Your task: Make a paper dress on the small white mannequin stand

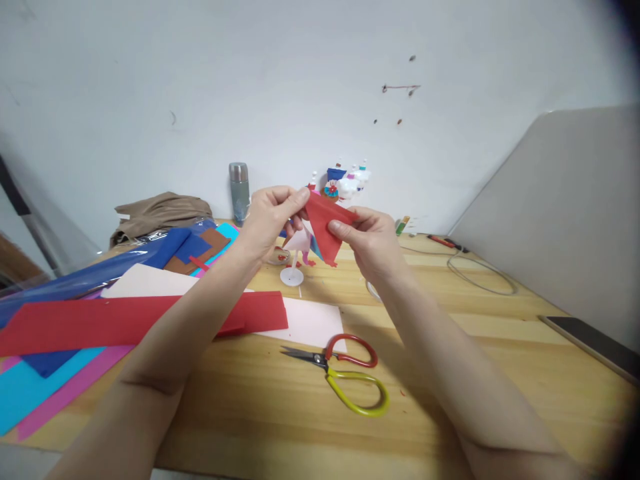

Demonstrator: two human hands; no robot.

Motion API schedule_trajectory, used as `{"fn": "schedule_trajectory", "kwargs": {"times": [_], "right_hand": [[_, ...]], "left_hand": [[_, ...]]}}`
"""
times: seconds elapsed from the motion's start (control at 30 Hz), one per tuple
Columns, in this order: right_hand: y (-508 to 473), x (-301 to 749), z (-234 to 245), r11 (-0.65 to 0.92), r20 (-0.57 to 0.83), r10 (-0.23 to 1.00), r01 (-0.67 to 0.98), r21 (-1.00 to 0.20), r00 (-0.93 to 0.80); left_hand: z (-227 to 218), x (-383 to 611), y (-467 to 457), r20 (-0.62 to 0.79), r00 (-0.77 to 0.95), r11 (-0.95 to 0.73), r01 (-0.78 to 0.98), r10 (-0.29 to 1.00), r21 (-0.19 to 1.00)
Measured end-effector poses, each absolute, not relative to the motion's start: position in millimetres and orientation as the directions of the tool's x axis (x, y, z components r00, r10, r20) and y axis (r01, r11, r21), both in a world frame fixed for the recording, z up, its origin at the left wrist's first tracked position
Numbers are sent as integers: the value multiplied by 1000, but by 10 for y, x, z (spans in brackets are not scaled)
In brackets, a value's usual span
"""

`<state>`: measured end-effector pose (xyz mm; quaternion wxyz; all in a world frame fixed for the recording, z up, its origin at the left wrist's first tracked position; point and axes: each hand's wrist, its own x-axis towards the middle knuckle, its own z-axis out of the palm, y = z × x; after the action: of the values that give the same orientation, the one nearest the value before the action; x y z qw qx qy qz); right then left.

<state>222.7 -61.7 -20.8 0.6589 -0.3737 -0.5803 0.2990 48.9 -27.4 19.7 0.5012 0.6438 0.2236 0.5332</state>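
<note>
A folded piece of red paper (323, 223) is held up in the air above the wooden table (490, 373). My left hand (273, 217) pinches its upper left corner between thumb and fingers. My right hand (370, 240) pinches its right edge. The paper's pointed lower end hangs down between the two hands. Below them on the table lie scissors (345, 377) with one red and one yellow-green handle, blades pointing left. A long red paper strip (75, 323) lies under my left forearm.
Sheets of blue, cyan, pink and white paper (45, 387) are spread at the left. A grey flask (239, 190), small paper crafts (345, 183) and a white stand (291, 275) sit at the back. A cable (480, 273) and a dark phone (590, 343) lie on the right.
</note>
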Motion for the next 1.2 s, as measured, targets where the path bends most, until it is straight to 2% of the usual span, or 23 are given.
{"fn": "schedule_trajectory", "kwargs": {"times": [0.1, 0.23, 0.3, 0.47, 0.6, 0.73, 0.83, 1.03, 1.2], "right_hand": [[-603, 2247, -203, 553, 552, 816, 44, -832, 171], [-609, 2238, -175, 593, 583, 787, 15, -805, 204], [-619, 2230, -157, 613, 600, 775, -4, -790, 200], [-646, 2260, -112, 650, 646, 745, 34, -759, 166], [-689, 2296, -59, 659, 668, 737, 112, -744, 100], [-730, 2300, -39, 522, 526, 850, 146, -840, -12], [-716, 2301, -67, 408, 408, 913, 72, -910, -28], [-617, 2367, -152, 333, 332, 942, 10, -943, -52], [-603, 2418, -179, 300, 301, 953, -34, -953, -31]], "left_hand": [[207, 458, -247, 454, 293, -389, -256, 841, 885], [164, 466, -268, 416, 498, -452, -53, 761, 890], [137, 501, -312, 400, 542, -489, 24, 739, 872], [140, 538, -372, 528, 460, -616, 55, 714, 786], [166, 474, -334, 566, 495, -684, 84, 659, 724], [139, 448, -318, 464, 591, -650, 140, 660, 747], [108, 465, -312, 389, 610, -586, 156, 690, 795], [111, 485, -258, 176, 683, -386, 167, 709, 907], [118, 459, -202, 73, 684, -299, 219, 726, 929]]}}
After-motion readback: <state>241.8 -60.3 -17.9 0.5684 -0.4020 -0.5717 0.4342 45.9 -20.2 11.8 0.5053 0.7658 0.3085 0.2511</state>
